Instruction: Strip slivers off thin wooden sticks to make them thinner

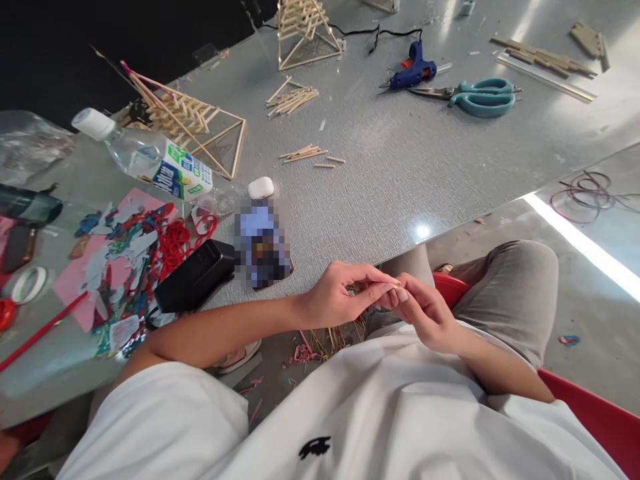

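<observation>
White fabric shirt (380,393) spans six o'clock below left hand (333,293) and right hand (431,317), both pinching a tiny, barely discernible pale piece (396,286), open room separating them from the grey textured tabletop (360,220) edge at twelve.

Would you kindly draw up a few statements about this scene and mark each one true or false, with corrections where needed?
1. The left hand and right hand are close together. True.
2. The blue glue gun lies beside the scissors. True.
3. The scissors have red handles. False: they are teal.
4. Loose wooden sticks lie on the table. True.
5. The bottle has a black cap. False: the bottle has a white cap.
</observation>
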Motion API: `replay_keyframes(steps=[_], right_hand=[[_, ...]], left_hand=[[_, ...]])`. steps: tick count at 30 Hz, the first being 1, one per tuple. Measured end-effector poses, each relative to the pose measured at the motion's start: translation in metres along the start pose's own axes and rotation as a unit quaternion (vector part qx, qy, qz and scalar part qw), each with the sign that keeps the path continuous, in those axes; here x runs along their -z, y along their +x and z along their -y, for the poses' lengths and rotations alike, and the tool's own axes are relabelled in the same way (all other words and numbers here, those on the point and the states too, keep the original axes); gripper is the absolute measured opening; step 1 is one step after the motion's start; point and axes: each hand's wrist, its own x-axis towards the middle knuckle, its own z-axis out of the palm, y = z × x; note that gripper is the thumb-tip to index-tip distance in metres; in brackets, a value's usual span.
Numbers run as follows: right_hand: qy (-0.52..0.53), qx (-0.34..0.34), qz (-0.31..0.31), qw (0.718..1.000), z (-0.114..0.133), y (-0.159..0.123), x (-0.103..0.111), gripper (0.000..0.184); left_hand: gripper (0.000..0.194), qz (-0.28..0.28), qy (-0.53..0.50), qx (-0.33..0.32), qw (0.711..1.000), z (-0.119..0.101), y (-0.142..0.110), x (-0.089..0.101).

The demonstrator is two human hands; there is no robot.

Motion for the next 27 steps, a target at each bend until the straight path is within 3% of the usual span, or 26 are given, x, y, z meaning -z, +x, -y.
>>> replay_keyframes(steps=[6, 16, 27], right_hand=[[0.003, 0.031, -0.017, 0.999, 0.004, 0.003, -0.006, 0.033], [0.021, 0.056, -0.040, 0.997, 0.015, 0.004, -0.015, 0.037], [0.041, 0.053, -0.065, 0.996, 0.007, 0.007, -0.018, 0.045]], left_hand=[[0.019, -0.023, 0.016, -0.041, 0.999, 0.005, -0.007, -0.005], [0.039, 0.004, 0.041, -0.125, 0.991, 0.011, -0.011, -0.007], [0.034, 0.044, 0.062, -0.056, 0.996, 0.010, -0.013, -0.002]])
